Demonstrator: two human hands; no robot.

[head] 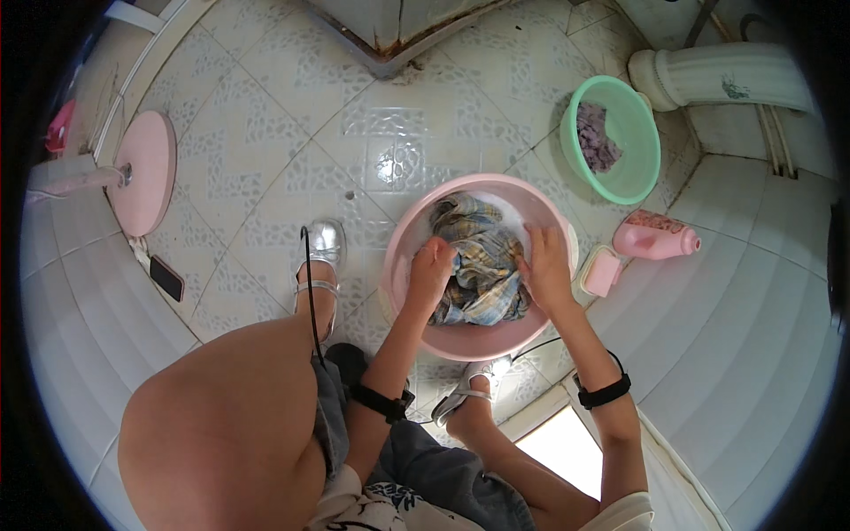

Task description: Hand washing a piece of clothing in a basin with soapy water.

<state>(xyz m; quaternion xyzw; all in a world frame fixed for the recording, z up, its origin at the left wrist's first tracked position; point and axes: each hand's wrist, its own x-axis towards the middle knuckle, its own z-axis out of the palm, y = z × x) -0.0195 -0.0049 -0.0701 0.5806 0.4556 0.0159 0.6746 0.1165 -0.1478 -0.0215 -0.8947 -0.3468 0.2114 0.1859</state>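
Note:
A wet plaid cloth garment [481, 265] in blue, grey and yellow lies bunched in a pink plastic basin [465, 345]. White suds [508, 209] show along the basin's far inner side. My left hand [431, 273] is closed on a fold at the garment's left side. On the opposite side, my right hand [550, 269] rests against the garment's right edge with its fingers stretched out and the thumb apart. How far the right fingertips reach into the suds is hard to see.
Right of the basin sit a pink bar of soap [604, 273] in a dish and a pink detergent bottle [654, 235]. Beyond them, a green basin [641, 166] holds purple cloth [597, 139] beside a white pedestal [730, 76]. A phone [167, 278] and a pink round stand base [143, 174] are at left.

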